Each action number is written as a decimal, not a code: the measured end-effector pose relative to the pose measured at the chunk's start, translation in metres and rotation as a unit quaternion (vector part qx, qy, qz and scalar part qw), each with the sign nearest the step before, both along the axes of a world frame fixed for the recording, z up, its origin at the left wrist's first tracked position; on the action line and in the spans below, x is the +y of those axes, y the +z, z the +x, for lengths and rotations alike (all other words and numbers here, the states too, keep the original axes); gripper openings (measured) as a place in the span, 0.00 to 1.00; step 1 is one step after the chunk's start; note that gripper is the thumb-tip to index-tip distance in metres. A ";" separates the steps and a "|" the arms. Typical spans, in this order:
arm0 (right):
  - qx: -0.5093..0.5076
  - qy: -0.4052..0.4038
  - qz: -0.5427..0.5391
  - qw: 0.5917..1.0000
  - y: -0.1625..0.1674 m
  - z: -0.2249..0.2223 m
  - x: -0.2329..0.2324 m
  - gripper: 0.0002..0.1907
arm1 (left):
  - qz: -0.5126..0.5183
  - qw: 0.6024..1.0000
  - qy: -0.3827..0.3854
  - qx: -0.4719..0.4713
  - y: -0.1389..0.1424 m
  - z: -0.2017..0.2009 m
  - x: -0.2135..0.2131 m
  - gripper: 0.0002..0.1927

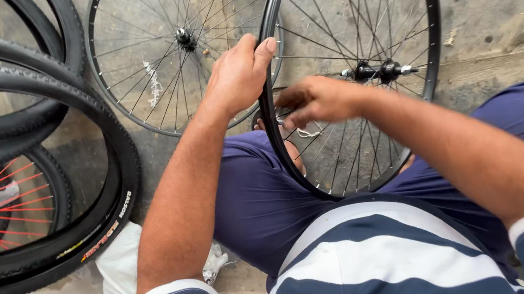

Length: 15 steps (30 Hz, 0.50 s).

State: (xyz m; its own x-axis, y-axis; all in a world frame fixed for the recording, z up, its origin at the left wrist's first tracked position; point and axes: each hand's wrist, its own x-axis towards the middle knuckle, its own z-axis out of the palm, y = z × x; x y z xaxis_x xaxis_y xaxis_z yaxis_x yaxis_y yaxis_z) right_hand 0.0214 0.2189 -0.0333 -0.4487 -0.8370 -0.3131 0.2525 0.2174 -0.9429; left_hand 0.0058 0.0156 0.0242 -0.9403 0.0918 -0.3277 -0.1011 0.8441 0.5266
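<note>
The wheel (360, 73) stands upright between the knees, its top cut off. The left hand (240, 74) is clenched on its rim. The right hand (316, 99) pinches something small among the spokes, too blurred to identify.

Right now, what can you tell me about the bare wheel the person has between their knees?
The bare wheel is a black rim with no tyre, laced with thin dark metal spokes to a black hub with a silvery axle end. It stands upright between the thighs, its lower edge tucked against the dark blue shorts, its top cut off by the picture. The left hand grips the rim's left edge, thumb over it. The right hand reaches among the spokes, fingers pinched near the rim; what they pinch is too blurred to tell.
</note>
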 end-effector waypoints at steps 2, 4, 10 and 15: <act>0.206 -0.128 0.047 0.969 -0.004 0.022 -0.011 0.20 | 0.002 1.000 -0.009 0.015 0.000 -0.001 0.001 0.28; 0.410 -0.209 0.045 0.887 -0.004 0.044 -0.025 0.15 | -0.001 1.000 -0.011 0.027 0.003 -0.002 0.001 0.28; 0.384 -0.182 0.075 0.902 0.003 0.049 -0.010 0.11 | -0.018 1.000 -0.009 0.022 0.011 0.002 0.005 0.28; 0.073 -0.086 -0.066 0.991 0.009 0.001 0.014 0.30 | -0.007 0.999 -0.024 0.028 0.009 0.000 0.006 0.28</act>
